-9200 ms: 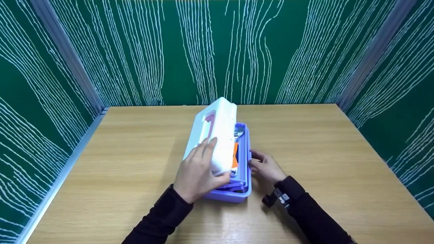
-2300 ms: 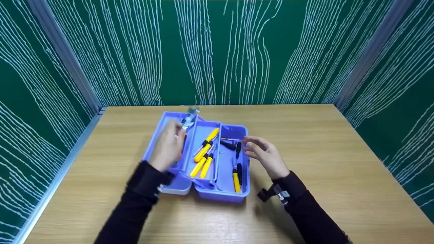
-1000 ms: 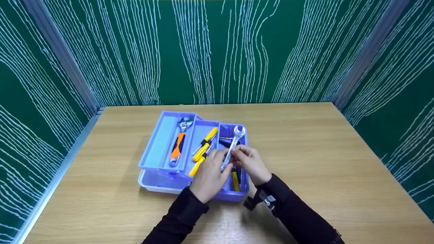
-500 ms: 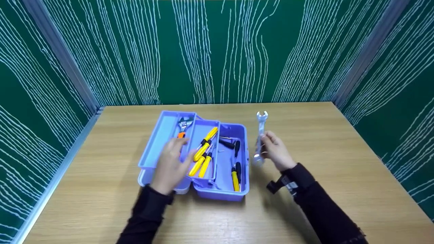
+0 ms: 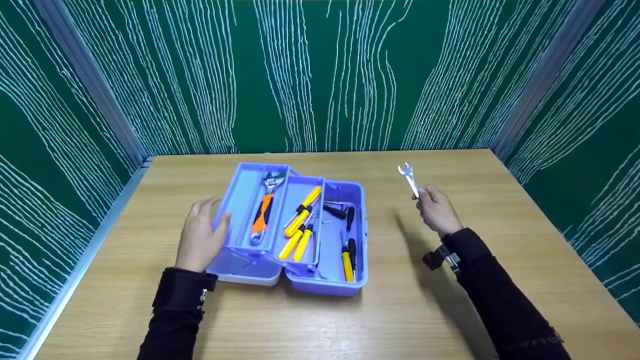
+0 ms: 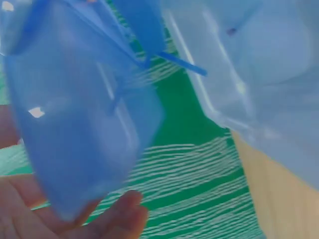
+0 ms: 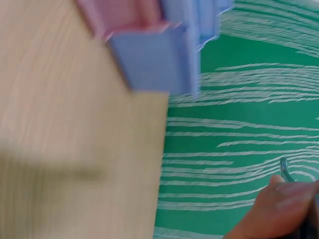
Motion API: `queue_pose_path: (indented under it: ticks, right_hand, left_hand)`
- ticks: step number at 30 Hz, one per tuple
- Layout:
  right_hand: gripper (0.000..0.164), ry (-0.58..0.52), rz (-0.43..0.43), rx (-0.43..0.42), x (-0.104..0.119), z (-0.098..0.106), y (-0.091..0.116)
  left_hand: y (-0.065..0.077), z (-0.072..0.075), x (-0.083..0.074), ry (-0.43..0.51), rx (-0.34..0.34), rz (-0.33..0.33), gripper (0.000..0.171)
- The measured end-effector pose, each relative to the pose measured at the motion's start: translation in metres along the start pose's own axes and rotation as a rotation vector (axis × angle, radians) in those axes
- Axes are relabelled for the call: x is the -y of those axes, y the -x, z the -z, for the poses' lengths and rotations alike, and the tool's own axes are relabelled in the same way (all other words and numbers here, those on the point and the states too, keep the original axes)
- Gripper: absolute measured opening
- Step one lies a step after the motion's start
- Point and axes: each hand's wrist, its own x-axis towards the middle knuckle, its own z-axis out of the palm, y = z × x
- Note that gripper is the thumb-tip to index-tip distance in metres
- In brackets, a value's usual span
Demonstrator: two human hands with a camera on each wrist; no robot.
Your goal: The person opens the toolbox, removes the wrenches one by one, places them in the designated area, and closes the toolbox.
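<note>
My right hand (image 5: 437, 210) holds a silver open-end wrench (image 5: 408, 177) above the table, right of the toolbox. The wrench's jaw end points up and away; its lower part is hidden in the fist. In the right wrist view only a tip of the wrench (image 7: 285, 169) shows beyond the fingers. My left hand (image 5: 200, 235) is at the outer left side of the purple toolbox's raised tray (image 5: 235, 205), thumb by its edge, fingers loosely extended. The left wrist view shows those fingers (image 6: 122, 214) beside the tray wall. An adjustable wrench (image 5: 262, 215) with orange handle lies in this tray.
The toolbox (image 5: 325, 287) stands unfolded, its lid (image 5: 250, 277) lying under the left tray. Yellow-handled screwdrivers (image 5: 300, 225) fill the middle tray; black screwdrivers (image 5: 350, 220) and a yellow one (image 5: 347, 265) lie in the base. Green walls (image 5: 320, 75) enclose the wooden table (image 5: 320, 330).
The toolbox went from nearly shut to unfolded. The wrench came up in both hands, then moved right in my right hand alone, while my left hand went to the box's left side.
</note>
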Motion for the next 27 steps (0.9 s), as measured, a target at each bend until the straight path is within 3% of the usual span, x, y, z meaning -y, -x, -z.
queue_pose_path:
  ticks: [7,19,27]
  right_hand:
    - [0.038,0.359,0.009,-0.025,-0.022,0.009,-0.006]
    - [0.031,0.494,-0.122,0.103,-0.048,-0.003,-0.013]
    - [0.028,0.55,-0.15,0.115,-0.052,-0.007,-0.012]
  left_hand:
    - [-0.002,-0.004,0.012,0.035,0.11,0.072,0.055]
    - [-0.001,-0.006,0.01,0.063,0.105,0.101,0.048]
    - [-0.002,-0.007,0.01,0.056,0.106,0.103,0.048]
